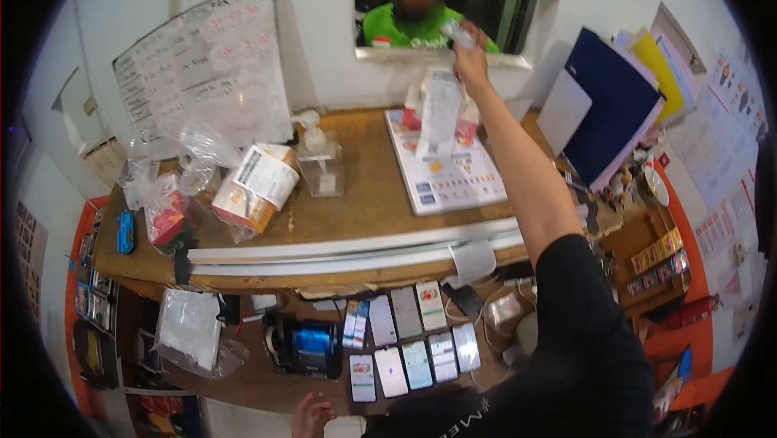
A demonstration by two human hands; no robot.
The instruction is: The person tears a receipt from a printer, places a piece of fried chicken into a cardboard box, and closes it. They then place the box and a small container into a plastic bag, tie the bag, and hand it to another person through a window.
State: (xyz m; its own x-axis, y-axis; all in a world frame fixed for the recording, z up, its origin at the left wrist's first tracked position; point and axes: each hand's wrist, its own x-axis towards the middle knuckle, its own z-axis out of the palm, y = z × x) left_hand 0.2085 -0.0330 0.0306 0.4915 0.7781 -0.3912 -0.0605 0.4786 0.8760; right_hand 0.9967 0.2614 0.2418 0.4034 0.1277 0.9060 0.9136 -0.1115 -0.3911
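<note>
My right hand [472, 59] is stretched out over the wooden counter [364, 195] toward a small serving window [441, 13] in the white wall. It grips a clear plastic bag [439, 110] with a long white receipt and red and white packages hanging inside. A person in a green shirt [396, 27] stands behind the window. My left hand [311, 416] rests low at the front edge of the lower shelf, fingers apart, holding nothing, near several phones [409, 345] laid in rows.
On the counter stand a sanitizer pump bottle [318, 159], a laminated menu [445, 171], and bagged packages [255, 187] at left. A receipt printer [306, 345] sits on the lower shelf. Folders [603, 106] lean at right. A whiteboard [202, 65] hangs on the wall.
</note>
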